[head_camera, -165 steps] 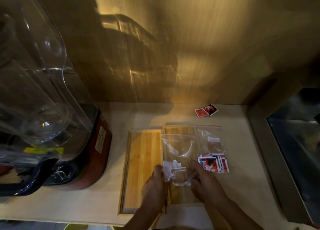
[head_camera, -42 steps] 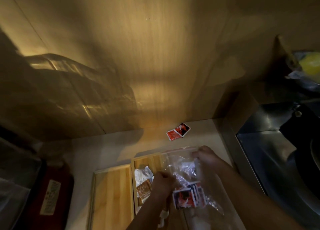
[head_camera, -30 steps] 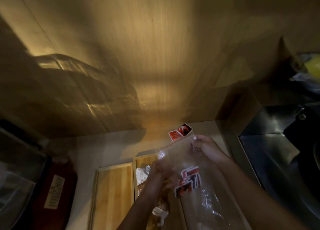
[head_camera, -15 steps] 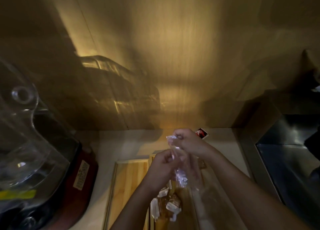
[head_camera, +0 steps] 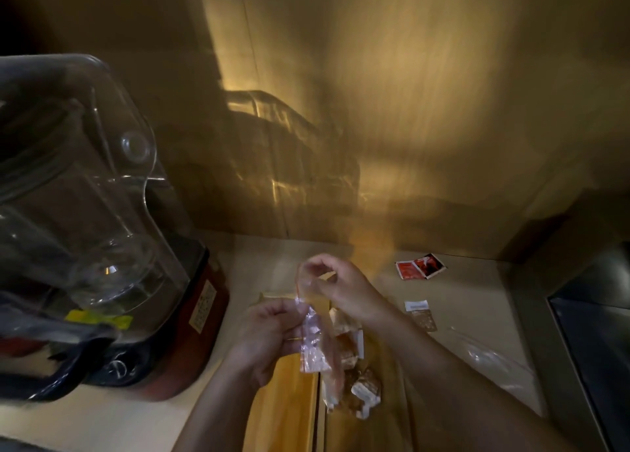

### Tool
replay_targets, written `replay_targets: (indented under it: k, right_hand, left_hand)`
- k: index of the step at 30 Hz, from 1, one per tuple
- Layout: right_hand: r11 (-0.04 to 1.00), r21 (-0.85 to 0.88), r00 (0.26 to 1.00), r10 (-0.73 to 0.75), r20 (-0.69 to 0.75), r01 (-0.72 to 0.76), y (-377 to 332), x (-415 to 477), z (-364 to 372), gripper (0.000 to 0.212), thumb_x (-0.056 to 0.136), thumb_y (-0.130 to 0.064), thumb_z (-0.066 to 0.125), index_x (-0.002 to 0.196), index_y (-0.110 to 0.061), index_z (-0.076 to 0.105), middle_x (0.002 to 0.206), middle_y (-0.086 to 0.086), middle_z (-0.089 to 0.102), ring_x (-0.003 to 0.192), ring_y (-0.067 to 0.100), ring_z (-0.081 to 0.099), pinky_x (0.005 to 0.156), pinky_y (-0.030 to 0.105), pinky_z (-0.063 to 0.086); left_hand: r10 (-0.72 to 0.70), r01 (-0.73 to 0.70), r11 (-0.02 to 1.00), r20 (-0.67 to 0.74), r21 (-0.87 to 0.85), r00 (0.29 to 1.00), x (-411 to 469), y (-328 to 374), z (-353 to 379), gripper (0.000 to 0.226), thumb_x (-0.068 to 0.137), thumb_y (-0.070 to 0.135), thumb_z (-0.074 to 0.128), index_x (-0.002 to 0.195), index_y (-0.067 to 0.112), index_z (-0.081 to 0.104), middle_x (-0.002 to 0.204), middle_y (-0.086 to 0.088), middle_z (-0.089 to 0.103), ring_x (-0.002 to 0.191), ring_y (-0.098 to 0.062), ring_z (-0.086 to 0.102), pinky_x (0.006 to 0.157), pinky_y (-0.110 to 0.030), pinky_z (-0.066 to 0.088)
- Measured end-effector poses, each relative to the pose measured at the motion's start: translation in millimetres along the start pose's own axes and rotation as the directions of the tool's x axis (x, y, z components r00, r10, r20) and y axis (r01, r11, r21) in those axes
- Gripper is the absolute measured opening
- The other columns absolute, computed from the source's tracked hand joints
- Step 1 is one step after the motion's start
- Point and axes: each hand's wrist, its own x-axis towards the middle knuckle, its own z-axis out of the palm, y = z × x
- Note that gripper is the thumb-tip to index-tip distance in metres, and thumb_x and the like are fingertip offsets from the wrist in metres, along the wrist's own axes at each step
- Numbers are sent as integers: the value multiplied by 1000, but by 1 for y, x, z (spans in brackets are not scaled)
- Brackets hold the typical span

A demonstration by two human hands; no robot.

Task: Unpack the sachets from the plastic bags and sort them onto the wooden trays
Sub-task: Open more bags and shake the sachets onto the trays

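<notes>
Both my hands hold a small clear plastic bag point(head_camera: 312, 335) above the wooden trays. My right hand point(head_camera: 335, 286) pinches its top edge, and my left hand point(head_camera: 269, 335) grips its side lower down. What the bag holds is too blurred to make out. Under it, several brown and white sachets point(head_camera: 354, 366) lie on the right wooden tray point(head_camera: 324, 303), most of which is hidden. The left wooden tray point(head_camera: 283, 404) shows bare wood below my left hand. Two red sachets point(head_camera: 421, 266) lie on the counter near the wall. One brown sachet point(head_camera: 421, 315) lies alone right of my arm.
A blender with a clear jug point(head_camera: 78, 185) and red base point(head_camera: 201, 318) stands at the left. Another clear plastic bag point(head_camera: 494, 356) lies flat on the counter at the right. A dark metal sink point(head_camera: 593, 342) borders the right edge. A wooden wall rises behind.
Earlier I held a bag with red sachets; now both hands hold a smaller clear bag. The view has swung left, bringing the blender back in sight and showing brown sachets on the right tray.
</notes>
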Motion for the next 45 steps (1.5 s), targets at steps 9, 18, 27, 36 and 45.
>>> replay_targets:
  k: [9,18,27,36,45]
  right_hand:
    - [989,139,988,30,150,-51,-2,-23,35,9,82,-19,66,89,-23,62,84,-1,62,81,14,60,73,25,49]
    - [997,-82,967,37,254,-16,-8,-36,48,12,78,-22,68,85,-14,62,76,1,68,78,17,68,74,32,53]
    - [978,-200,971,101,217,-57,-12,-42,56,21,79,-14,57,59,-22,57,57,-4,65,53,5,63,55,20,48]
    - [953,-285,962,165,217,-99,-12,-45,57,16,77,-15,59,63,-22,53,55,-6,60,51,4,58,50,17,42]
    - [960,-213,910,246,335,-181,-14,-50,60,21,84,-8,53,67,-19,58,59,2,63,41,8,58,46,21,46]
  left_hand:
    - [130,-140,990,-273,-15,953,-14,-14,-23,19,82,17,65,68,8,56,60,-7,56,55,-14,52,49,-21,45]
    - [75,-96,992,-231,-79,970,-15,-25,-32,25,72,24,70,61,13,51,54,-4,57,51,-14,57,48,-23,47]
    - [106,-109,994,-202,-6,974,-17,-35,-33,25,68,31,71,62,13,54,59,-9,57,58,-21,53,57,-30,44]
    - [159,-150,987,-196,57,968,-18,-39,-33,21,83,21,65,67,11,55,65,-11,52,63,-20,49,57,-27,43]
    - [141,-94,966,-186,242,972,-28,-40,-39,21,85,25,63,74,11,52,66,-5,54,61,-14,54,53,-25,46]
